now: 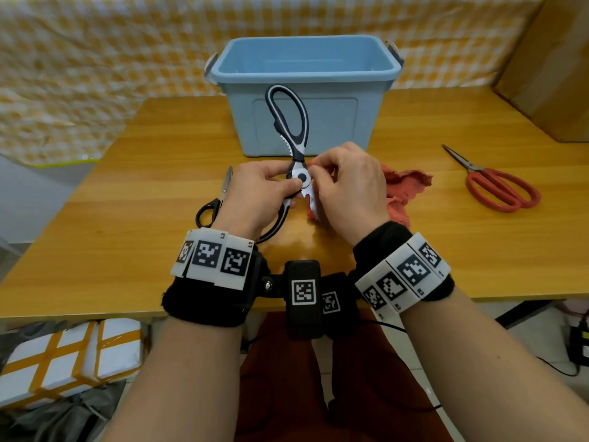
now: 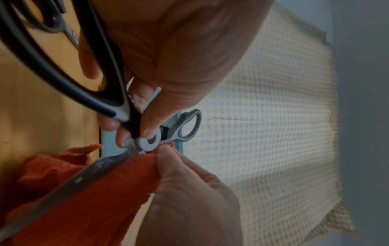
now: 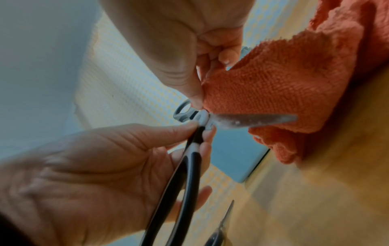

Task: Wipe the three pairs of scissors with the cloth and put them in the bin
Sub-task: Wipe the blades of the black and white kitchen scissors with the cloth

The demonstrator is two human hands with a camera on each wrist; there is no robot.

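Note:
My left hand (image 1: 280, 183) grips black-and-white kitchen scissors (image 1: 288, 122) at the pivot, spread wide open above the table. One handle loop points up in front of the blue bin (image 1: 338, 122); the other runs under my left palm. My right hand (image 1: 318, 177) pinches the red cloth (image 1: 404, 186) against a blade close to the pivot. In the left wrist view the blade (image 2: 84, 173) lies on the cloth (image 2: 101, 191). Small black-handled scissors (image 1: 212, 202) lie to the left of my left hand. Red-handled scissors (image 1: 497, 186) lie at the right.
The wooden table (image 1: 127, 186) carries everything. The bin's inside shows nothing in it. A cardboard box (image 1: 554, 68) stands at the back right. A yellow checked sheet (image 1: 95, 59) hangs behind. Taped white boxes (image 1: 63, 355) sit on the floor at left.

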